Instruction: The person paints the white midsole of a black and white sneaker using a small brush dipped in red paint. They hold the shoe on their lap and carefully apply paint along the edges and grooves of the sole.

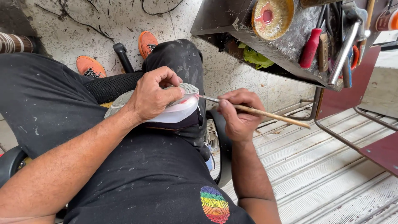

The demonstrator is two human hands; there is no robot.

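My left hand (154, 94) grips a shoe (174, 111) with a white sole, pressed sole-side up on my lap, fingers curled over its edge. My right hand (238, 114) holds a thin wooden-handled brush (265, 113) like a pen. The brush's metal tip touches the gap at the shoe's toe, where a pinkish smear shows. Black trousers cover my legs, and orange shoes (147, 42) are on my feet down on the speckled floor.
A grimy metal tray (290, 45) stands at the upper right. It carries a round tin of pink glue (271, 16), a red-handled tool (310, 47), a metal bar (343, 52) and several other tools. A ribbed metal shutter (331, 166) lies at the right. Dark red frame panels (383, 151) stand nearby.
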